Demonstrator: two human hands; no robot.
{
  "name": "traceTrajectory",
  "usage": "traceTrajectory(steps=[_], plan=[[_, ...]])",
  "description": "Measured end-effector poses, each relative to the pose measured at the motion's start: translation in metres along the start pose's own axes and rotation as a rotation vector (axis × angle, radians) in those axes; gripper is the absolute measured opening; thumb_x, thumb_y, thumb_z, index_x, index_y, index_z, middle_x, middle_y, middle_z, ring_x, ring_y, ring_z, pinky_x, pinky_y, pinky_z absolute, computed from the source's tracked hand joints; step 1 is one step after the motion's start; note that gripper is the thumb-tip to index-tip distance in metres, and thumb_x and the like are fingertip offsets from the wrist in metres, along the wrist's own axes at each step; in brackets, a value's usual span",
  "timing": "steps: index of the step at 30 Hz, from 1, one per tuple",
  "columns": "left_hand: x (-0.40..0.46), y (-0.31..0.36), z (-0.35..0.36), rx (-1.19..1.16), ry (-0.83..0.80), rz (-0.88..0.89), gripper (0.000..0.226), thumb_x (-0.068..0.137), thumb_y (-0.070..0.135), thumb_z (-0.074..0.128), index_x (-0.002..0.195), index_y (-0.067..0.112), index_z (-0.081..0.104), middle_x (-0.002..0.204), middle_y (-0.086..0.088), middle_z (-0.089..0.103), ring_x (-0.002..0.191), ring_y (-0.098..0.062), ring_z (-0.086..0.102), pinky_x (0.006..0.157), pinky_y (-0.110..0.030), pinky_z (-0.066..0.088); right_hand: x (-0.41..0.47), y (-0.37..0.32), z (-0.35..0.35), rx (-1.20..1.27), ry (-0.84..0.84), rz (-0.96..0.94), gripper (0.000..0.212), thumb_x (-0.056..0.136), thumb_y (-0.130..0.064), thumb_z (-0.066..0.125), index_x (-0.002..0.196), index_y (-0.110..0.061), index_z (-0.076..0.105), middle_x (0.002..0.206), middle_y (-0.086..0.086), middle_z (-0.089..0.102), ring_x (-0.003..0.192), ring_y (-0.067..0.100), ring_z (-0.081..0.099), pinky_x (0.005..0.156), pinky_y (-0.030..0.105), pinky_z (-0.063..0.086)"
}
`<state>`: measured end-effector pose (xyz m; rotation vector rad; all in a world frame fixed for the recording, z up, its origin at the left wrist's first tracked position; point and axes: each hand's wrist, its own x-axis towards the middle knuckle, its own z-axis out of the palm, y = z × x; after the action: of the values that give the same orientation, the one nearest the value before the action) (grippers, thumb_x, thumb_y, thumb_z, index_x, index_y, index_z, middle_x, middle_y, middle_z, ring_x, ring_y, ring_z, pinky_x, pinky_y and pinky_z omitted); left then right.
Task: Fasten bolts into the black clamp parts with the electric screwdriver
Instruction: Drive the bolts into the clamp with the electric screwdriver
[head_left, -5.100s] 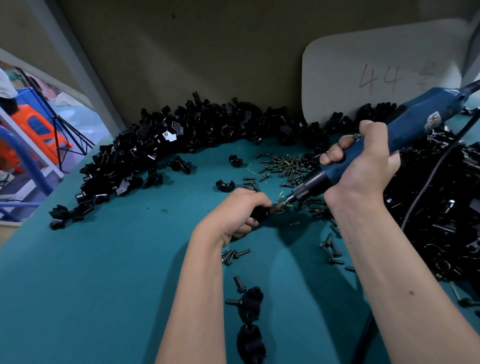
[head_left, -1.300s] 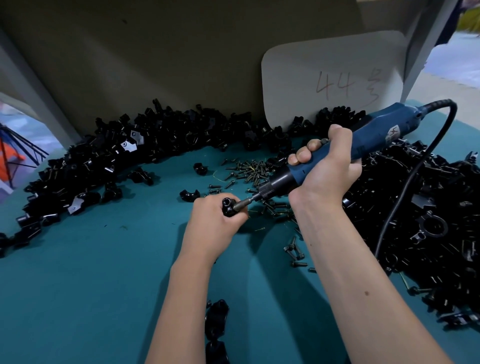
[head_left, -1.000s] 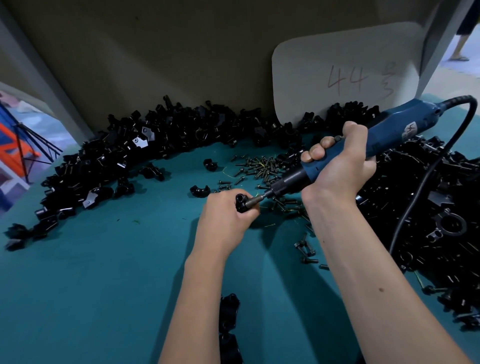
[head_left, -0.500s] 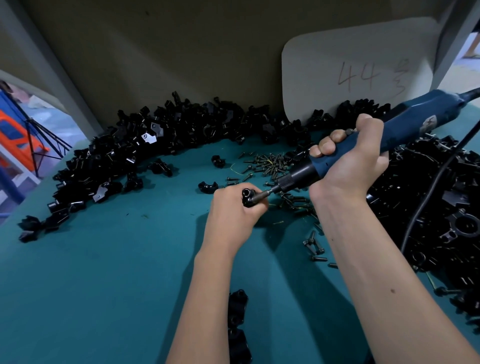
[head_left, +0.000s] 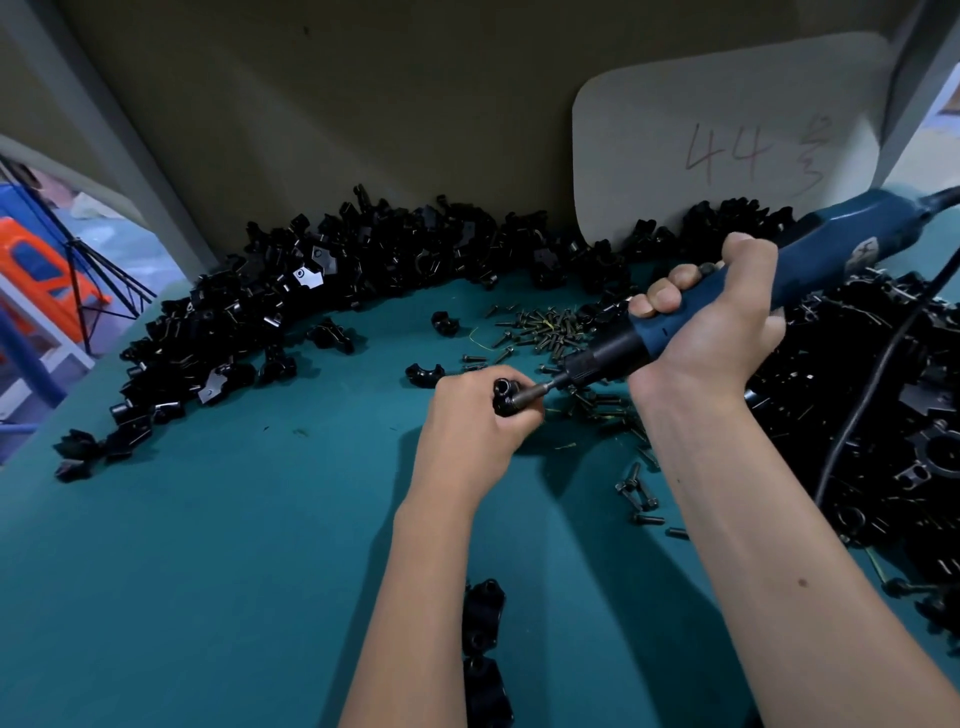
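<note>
While left hand (head_left: 470, 415) grips clamp part (head_left: 505, 397), screwdriver (head_left: 727, 306) bit touches it.

Table top (head_left: 208, 571) plain teal green. Clamp parts (head_left: 270, 312) glossy black, a few w/ pale grey faces. Screwdriver (head_left: 810, 260) blue body, black nose, silver bit, black cord (head_left: 872, 384). Bolts (head_left: 545, 332) dark, dull metal. Card (head_left: 675, 130) off-white w/ faint reddish "44" scrawl. Back wall (head_left: 363, 104) drab olive-brown. Chair (head_left: 36, 254) at far left orange.
</note>
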<state>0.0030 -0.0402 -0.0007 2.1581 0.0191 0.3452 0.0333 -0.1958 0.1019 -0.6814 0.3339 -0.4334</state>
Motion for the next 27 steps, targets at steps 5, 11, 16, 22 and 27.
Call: traceTrajectory(steps=[5, 11, 16, 22, 27], plan=[[-0.001, 0.000, 0.000, 0.043, 0.066, 0.068, 0.022, 0.079, 0.020, 0.077, 0.086, 0.040, 0.072, 0.072, 0.016, 0.065, 0.061, -0.010, 0.055, 0.052, -0.036, 0.049, -0.010, -0.008, 0.004, 0.112, 0.057, -0.013, 0.023, 0.097, 0.001, 0.057, 0.085, -0.010, 0.041, 0.036, -0.008, 0.045, 0.029, 0.008, 0.041, 0.036, 0.014, 0.032], [-0.003, 0.001, -0.007, -0.013, 0.027, 0.097, 0.019, 0.076, 0.036, 0.074, 0.091, 0.048, 0.072, 0.073, 0.016, 0.067, 0.061, -0.008, 0.057, 0.052, -0.027, 0.047, 0.006, 0.006, -0.012, 0.193, -0.210, 0.108, 0.021, 0.098, -0.021, 0.057, 0.088, -0.014, 0.040, 0.065, 0.001, 0.043, 0.050, 0.015, 0.037, 0.049, 0.026, 0.034], [-0.005, 0.004, -0.013, -0.058, -0.047, 0.097, 0.007, 0.080, 0.040, 0.068, 0.082, 0.035, 0.071, 0.065, 0.008, 0.066, 0.054, -0.004, 0.056, 0.047, -0.021, 0.042, 0.010, 0.005, -0.011, 0.220, -0.439, 0.089, 0.029, 0.099, -0.027, 0.056, 0.071, -0.020, 0.049, 0.064, -0.002, 0.047, 0.049, 0.013, 0.042, 0.050, 0.027, 0.037], [-0.004, 0.008, -0.017, -0.229, -0.064, 0.156, 0.008, 0.084, 0.031, 0.066, 0.077, 0.028, 0.062, 0.060, 0.009, 0.054, 0.053, -0.008, 0.045, 0.048, -0.025, 0.038, 0.009, 0.002, -0.003, 0.246, -0.333, 0.094, 0.026, 0.100, -0.030, 0.061, 0.084, -0.018, 0.045, 0.065, -0.002, 0.048, 0.049, 0.013, 0.042, 0.049, 0.026, 0.039], [-0.003, -0.009, -0.027, 0.053, 0.157, 0.106, 0.013, 0.082, 0.036, 0.065, 0.083, 0.026, 0.057, 0.070, 0.009, 0.060, 0.060, -0.007, 0.051, 0.053, -0.030, 0.042, 0.008, 0.006, -0.004, 0.189, -0.156, 0.062, 0.046, 0.093, -0.039, 0.077, 0.109, -0.013, 0.042, 0.067, 0.000, 0.053, 0.051, 0.013, 0.047, 0.049, 0.028, 0.044]])
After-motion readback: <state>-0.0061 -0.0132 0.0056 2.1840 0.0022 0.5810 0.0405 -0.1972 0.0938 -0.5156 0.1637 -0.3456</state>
